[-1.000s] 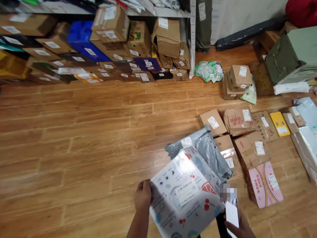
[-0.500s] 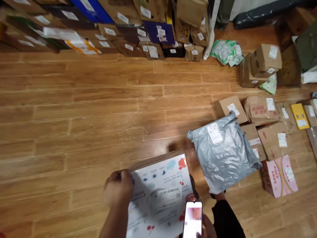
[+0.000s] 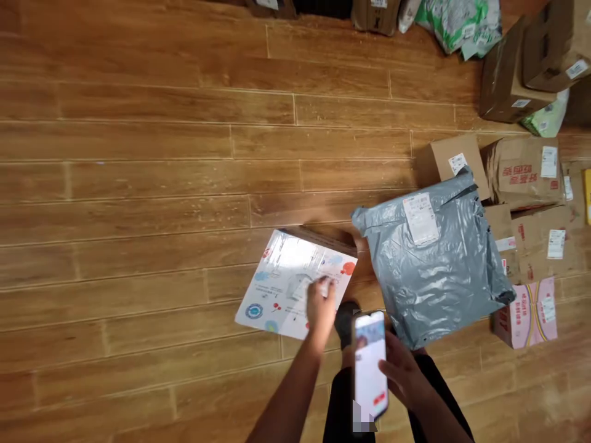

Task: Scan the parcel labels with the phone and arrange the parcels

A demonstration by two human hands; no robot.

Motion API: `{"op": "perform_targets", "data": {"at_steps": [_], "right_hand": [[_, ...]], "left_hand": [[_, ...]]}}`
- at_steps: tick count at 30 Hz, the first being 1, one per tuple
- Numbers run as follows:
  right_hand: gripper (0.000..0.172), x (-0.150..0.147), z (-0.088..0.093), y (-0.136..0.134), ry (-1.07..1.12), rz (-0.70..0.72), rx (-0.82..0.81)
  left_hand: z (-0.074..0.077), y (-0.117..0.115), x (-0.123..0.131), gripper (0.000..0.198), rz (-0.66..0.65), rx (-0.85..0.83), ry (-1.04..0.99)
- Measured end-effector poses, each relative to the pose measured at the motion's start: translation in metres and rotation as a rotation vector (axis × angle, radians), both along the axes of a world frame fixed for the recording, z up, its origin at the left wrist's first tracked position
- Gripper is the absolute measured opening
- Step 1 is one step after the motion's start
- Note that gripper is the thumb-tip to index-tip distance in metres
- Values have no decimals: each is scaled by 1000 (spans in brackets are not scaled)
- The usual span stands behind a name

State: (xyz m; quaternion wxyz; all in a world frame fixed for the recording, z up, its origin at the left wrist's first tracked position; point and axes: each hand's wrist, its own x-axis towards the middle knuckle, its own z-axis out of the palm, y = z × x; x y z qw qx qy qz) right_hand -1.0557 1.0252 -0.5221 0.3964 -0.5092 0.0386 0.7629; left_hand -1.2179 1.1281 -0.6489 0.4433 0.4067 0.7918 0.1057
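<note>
A white printed carton (image 3: 284, 283) with red and blue pictures lies on the wooden floor before me. Over its right part is my left hand (image 3: 321, 307), with fingers curled together beside a pale label; whether something small is pinched in them I cannot make out. My right hand (image 3: 404, 372) grips a smartphone (image 3: 370, 363), its lit screen facing up towards me. To the right of the carton a large grey plastic mailer bag (image 3: 434, 277) with a white label lies close to my feet.
Brown cardboard boxes (image 3: 524, 172) with labels stand beyond the grey bag, and a pink box (image 3: 533, 314) sits at the right. Stacked cartons (image 3: 514, 74) and a green-and-white bag (image 3: 457, 24) are at the back right. My shoe (image 3: 346, 323) is beside the carton.
The white carton has gone from my left hand's hold, nearer the camera, down to the floor. That hand has moved from its left edge to over its right part. The view has tilted down.
</note>
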Motion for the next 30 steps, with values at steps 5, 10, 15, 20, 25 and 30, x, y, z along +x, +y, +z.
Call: {"op": "perform_targets", "data": {"at_steps": [5, 10, 15, 20, 25, 30], "right_hand": [[45, 111, 21, -61, -318, -238, -273], [46, 177, 47, -77, -466, -416, -387], [42, 168, 56, -106, -401, -482, -458], [39, 126, 65, -120, -293, -411, -453], [47, 94, 87, -126, -197, -381, -486], [45, 58, 89, -129, -165, -399, -419]], "left_hand": [[31, -44, 123, 41, -127, -151, -383], [43, -49, 154, 47, -103, -164, -339], [57, -49, 136, 13, -187, -141, -311], [73, -33, 103, 16, -157, -16, -345], [99, -12, 2, 27, -23, 32, -250], [142, -10, -132, 27, 48, -15, 9]]}}
